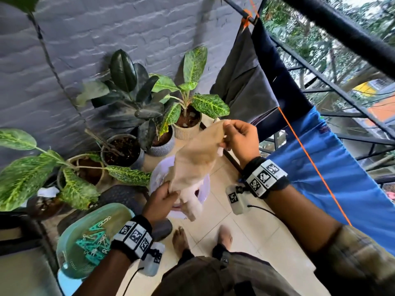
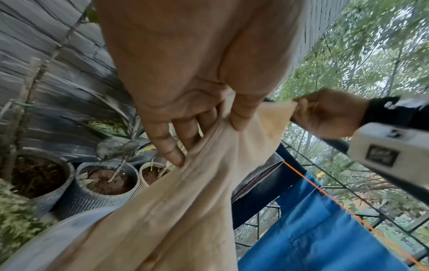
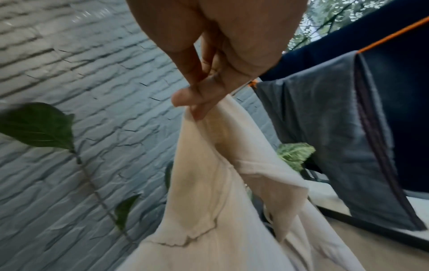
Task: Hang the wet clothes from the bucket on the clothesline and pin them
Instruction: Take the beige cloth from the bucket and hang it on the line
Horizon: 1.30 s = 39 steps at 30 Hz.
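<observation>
The person holds a wet beige cloth (image 1: pixel 193 154) up over the pale bucket (image 1: pixel 158 178) on the floor. The right hand (image 1: pixel 241 138) pinches the top corner of the cloth between thumb and fingers. The left hand (image 1: pixel 162 199) is lower down, and its fingers are curled round a bunch of the cloth. The two hands are pulling away from each other, probably to stretch the cloth flat so it can go over the line.

The orange clothesline (image 1: pixel 303 150) runs along the person's right side, beside a metal railing (image 1: pixel 352 107). A grey cloth (image 1: pixel 245 86), a dark blue cloth (image 1: pixel 284 86) and a bright blue cloth (image 1: pixel 333 167) already hang over it. The beige cloth is not on the line yet.

A green basket (image 1: pixel 72 261) with teal clothes pegs (image 1: pixel 94 242) sits near the left arm, close enough to reach. Potted plants (image 1: pixel 149 99) stand by the grey brick wall (image 1: pixel 96 35).
</observation>
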Each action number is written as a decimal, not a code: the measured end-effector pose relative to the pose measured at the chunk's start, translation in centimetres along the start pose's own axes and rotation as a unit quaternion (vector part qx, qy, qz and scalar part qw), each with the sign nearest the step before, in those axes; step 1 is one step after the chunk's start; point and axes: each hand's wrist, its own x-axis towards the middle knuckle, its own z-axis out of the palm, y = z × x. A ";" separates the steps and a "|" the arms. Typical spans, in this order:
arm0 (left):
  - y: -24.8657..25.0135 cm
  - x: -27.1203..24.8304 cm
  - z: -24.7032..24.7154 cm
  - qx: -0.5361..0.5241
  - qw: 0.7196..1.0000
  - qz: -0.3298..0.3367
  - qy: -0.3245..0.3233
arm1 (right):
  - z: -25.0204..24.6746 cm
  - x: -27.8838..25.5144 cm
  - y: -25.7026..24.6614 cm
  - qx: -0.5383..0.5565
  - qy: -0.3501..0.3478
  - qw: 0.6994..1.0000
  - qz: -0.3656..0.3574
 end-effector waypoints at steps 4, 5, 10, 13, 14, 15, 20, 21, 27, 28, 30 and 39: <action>2.0 -0.6 -0.8 0.055 0.996 0.057 0.039 | -0.3 1.1 4.1 -0.008 -0.033 0.992 0.119; 2.7 -0.6 -0.8 0.070 0.994 0.069 0.047 | -0.4 0.9 5.3 -0.036 -0.062 0.987 0.142; 4.8 0.5 -0.4 0.099 0.987 0.076 0.101 | -0.9 -3.5 10.1 -0.291 -0.316 0.901 0.057; 5.4 0.8 -0.2 0.075 0.989 0.082 0.100 | -0.5 -7.7 12.8 -0.328 -0.406 0.853 0.007; 5.6 0.8 -0.1 0.071 0.989 0.085 0.099 | -0.4 -8.8 13.4 -0.324 -0.410 0.853 -0.011; 5.7 0.8 -0.1 0.073 0.989 0.084 0.100 | -0.4 -9.8 13.8 -0.311 -0.402 0.861 -0.020; 6.6 0.6 -0.1 0.059 0.992 0.063 0.087 | 0.3 -10.4 13.3 -0.275 -0.260 0.922 -0.084; 6.5 0.7 -0.2 0.057 0.993 0.054 0.083 | 0.3 -10.1 12.8 -0.278 -0.247 0.924 -0.091; 5.8 -1.2 0.3 0.273 0.962 -0.023 0.020 | 1.1 -9.1 9.4 -0.323 -0.217 0.911 -0.140; 5.8 -1.7 0.6 0.277 0.960 -0.029 0.023 | 1.3 -9.1 9.0 -0.329 -0.206 0.910 -0.149; 4.9 -2.2 0.9 0.258 0.965 -0.045 0.036 | 1.8 -8.7 8.2 -0.328 -0.185 0.914 -0.154; 2.3 -1.8 2.8 0.103 0.993 -0.046 0.025 | 3.9 -7.3 1.6 -0.293 -0.163 0.920 -0.202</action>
